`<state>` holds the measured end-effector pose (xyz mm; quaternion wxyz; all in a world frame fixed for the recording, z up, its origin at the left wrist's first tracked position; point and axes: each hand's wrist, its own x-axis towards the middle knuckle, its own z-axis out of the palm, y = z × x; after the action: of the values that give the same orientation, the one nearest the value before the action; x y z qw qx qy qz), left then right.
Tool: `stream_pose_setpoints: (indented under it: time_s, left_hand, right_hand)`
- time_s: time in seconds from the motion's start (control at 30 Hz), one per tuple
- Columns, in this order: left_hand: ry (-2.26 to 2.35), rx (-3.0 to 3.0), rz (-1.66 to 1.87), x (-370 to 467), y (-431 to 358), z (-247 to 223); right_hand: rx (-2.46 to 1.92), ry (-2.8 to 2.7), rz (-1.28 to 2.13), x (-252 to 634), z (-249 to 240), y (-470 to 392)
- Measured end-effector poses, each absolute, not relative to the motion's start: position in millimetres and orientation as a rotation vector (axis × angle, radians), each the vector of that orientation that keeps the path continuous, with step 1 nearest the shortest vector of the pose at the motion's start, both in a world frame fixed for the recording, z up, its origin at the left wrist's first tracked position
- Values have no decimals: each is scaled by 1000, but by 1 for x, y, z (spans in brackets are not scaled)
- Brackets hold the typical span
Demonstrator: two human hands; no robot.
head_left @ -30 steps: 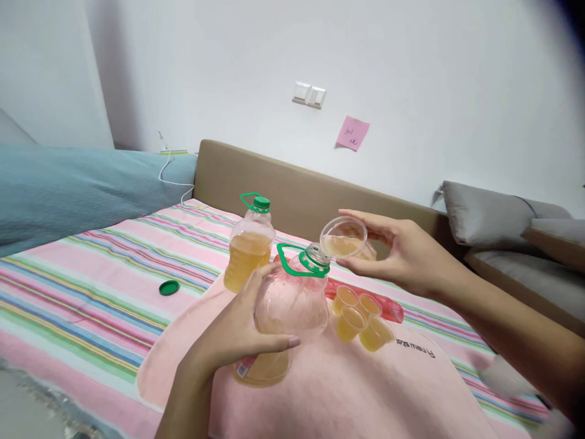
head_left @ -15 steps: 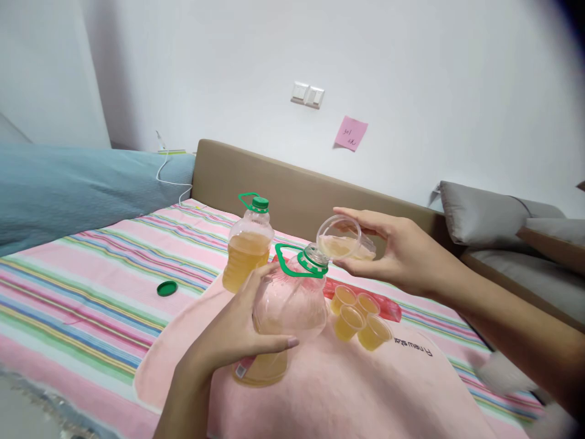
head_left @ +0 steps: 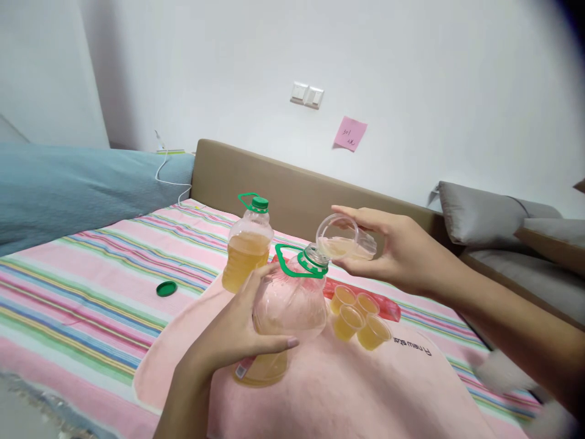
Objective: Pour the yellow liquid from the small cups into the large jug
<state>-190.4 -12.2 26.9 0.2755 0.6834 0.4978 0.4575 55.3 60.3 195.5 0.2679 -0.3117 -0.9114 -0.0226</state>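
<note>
My left hand (head_left: pixel 237 329) is wrapped round a clear plastic jug (head_left: pixel 292 305) with a green handle ring and an uncapped mouth. Yellowish liquid lies in the bottom of this jug, which leans to the right. In my right hand (head_left: pixel 393 250) a clear plastic cup (head_left: pixel 338 238) is tipped sideways, its rim right at the jug's mouth. Some pale liquid sits along the cup's lower side. Several cups of yellow liquid (head_left: pixel 350 320) stand close together on the pink cloth, right of the jug.
A second jug (head_left: pixel 248 250), capped in green, stands behind on the left. The loose green cap (head_left: pixel 166 288) lies on the striped bedsheet (head_left: pixel 91 268). Behind the cups is a red plastic wrapper (head_left: pixel 388 306). Grey cushions (head_left: pixel 479 213) are at the right, against the brown headboard (head_left: pixel 292 189).
The cup in my right hand is tipped slightly further, and the liquid in it looks a little lower. My left hand and the jug stay in place.
</note>
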Motion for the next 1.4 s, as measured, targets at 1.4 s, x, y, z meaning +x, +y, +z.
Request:
stream_pose_setpoints:
  time_s: [1.4]
  left_hand:
    - [1371,1860,1236,-193,-14,26]
  right_hand:
    - [-426,-2625,-545,40,208,56]
